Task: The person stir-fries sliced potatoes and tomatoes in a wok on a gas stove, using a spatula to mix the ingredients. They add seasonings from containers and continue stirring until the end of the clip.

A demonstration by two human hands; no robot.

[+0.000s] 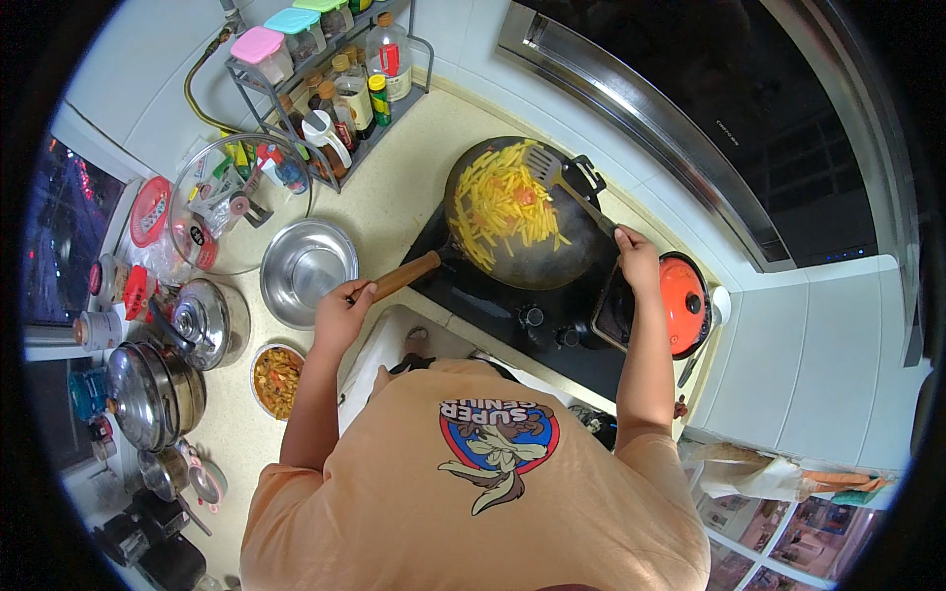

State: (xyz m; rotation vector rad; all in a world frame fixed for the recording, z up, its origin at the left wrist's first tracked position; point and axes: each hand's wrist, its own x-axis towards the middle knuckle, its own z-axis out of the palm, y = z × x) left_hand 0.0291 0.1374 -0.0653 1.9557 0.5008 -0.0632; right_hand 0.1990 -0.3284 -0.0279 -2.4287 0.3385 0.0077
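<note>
My left hand (344,313) grips the wooden handle (405,276) of a dark wok (529,270) on the black stovetop (473,303). Yellow strips of food, which look like cut potato, lie with some reddish pieces (525,196) toward the wok's upper left, and faint steam rises. In my right hand (637,258) is the handle of a slotted spatula (544,164). Its head rests at the upper edge of the food. Left of my left hand sits a steel basin (310,270), with a bowl of cooked food (276,381) nearer to me.
A red-lidded pot (683,304) stands right of the wok, close to my right forearm. The range hood (650,140) overhangs the back. A condiment rack (399,118), a large glass lid (229,258) and several steel pots (148,399) line the back left and left side.
</note>
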